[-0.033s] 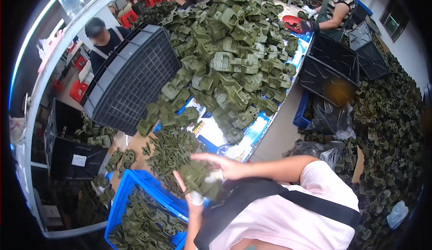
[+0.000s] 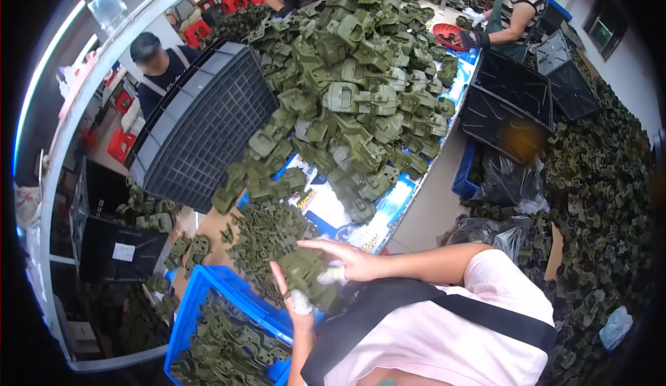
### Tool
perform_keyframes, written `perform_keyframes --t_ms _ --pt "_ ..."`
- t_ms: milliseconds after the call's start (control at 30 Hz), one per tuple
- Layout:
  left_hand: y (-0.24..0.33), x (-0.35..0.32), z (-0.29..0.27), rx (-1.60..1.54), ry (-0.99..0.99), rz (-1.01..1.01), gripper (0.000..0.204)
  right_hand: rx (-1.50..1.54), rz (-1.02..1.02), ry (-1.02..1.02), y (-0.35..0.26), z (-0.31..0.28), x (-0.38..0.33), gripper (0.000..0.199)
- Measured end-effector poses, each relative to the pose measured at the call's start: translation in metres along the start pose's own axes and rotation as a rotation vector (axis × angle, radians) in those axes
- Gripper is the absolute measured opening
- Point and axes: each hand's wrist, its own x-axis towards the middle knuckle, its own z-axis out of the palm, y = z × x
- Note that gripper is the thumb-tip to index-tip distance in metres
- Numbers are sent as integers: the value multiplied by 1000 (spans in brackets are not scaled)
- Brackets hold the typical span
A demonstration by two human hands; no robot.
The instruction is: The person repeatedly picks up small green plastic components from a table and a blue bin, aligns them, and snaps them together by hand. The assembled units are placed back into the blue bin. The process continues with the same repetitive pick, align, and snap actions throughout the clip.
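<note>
Between my two hands is an olive-green moulded plastic part [image 2: 305, 269], held low in front of my body. My left hand [image 2: 298, 304] supports it from the left and below, thumb or finger along its edge. From the right, my right hand [image 2: 352, 259] grips the same part, with the index finger stretched out over its far side. White coverings wrap some fingertips on both hands. Just beyond lies a heap of small green pieces [image 2: 260, 237]. The part's underside is hidden by my hands.
A blue crate [image 2: 201, 275] of green parts stands at my left. A large pile of green parts [image 2: 361, 98] covers the table ahead, beside a tilted grey crate [image 2: 208, 122]. Black crates [image 2: 506, 108] and more parts lie right. Co-workers stand around the far side.
The view has shifted very slightly. The green part looks less blurred, and both hands stay on it in nearly the same place.
</note>
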Motion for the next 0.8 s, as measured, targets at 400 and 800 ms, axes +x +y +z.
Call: perform_keyframes --t_ms 400,800 --pt "9 31 4 282 -493 -196 127 -111 68 351 -18 -52 -91 79" --pt "-28 117 203 168 -630 -162 98 -298 145 529 -30 -231 -186 55"
